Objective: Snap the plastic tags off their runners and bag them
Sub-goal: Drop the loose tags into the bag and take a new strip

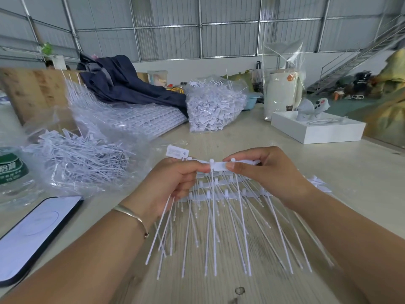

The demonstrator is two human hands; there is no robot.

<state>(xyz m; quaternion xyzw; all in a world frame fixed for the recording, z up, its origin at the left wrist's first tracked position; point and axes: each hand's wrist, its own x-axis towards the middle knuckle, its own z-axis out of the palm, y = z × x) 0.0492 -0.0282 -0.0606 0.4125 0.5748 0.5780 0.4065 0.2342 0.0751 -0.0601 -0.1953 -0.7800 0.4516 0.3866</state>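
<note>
Hands are held together above the near middle of the table [274,137]. A white runner strip [219,166] of plastic tags is pinched between them: the grip of the left hand [173,178] is closed on the strip's left end, thumb on top and fingers curled beneath, while the grip of the right hand [265,170] is closed on the right end, thumb pressed on the strip's near face. Thin white tag tails [213,227] hang from the held strip toward the near edge. More runners [230,195] with their tails are spread flat on the table directly under the hands. A loose single tag [177,152] lies on the table just beyond the left hand.

An open clear bag [83,159] holding loose separated tags is placed at the left, near the left hand. Farther back, a stack of unbroken runner sheets [140,121] is seen under clear plastic, and a second, filled bag of tags [215,106] stands right of it. A dark blue garment [122,84] is draped behind the stack. A phone [32,233] lies at the near left, with a water bottle [13,172] beyond it. A white box [317,130] sits at the far right.
</note>
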